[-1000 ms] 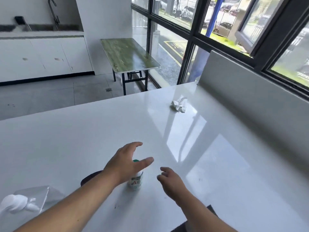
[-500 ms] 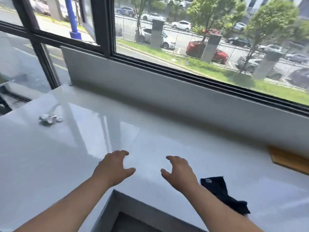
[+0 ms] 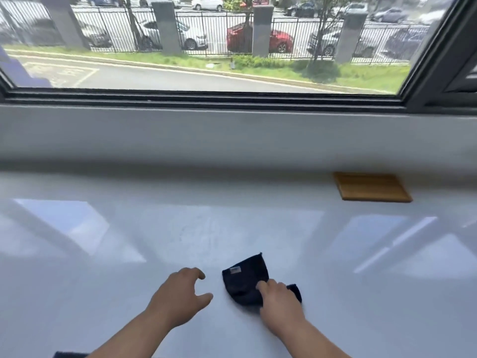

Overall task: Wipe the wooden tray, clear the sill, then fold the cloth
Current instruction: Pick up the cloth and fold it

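Note:
A dark navy cloth (image 3: 244,279) with a small grey label lies crumpled on the white sill (image 3: 206,228), near its front. My right hand (image 3: 280,303) rests on the cloth's right part, fingers laid over it. My left hand (image 3: 179,297) hovers just left of the cloth, fingers apart and holding nothing. A flat wooden tray (image 3: 371,187) lies at the back right of the sill, against the low white wall.
A low white wall (image 3: 206,135) runs along the back of the sill below the dark window frame (image 3: 206,98). Bright window reflections fall across the glossy surface. A dark edge (image 3: 69,354) shows at the bottom left.
The view has swung right, from the bottle and the crumpled tissue to the window. My right hand has come onto the dark cloth; the left hand has moved up beside it.

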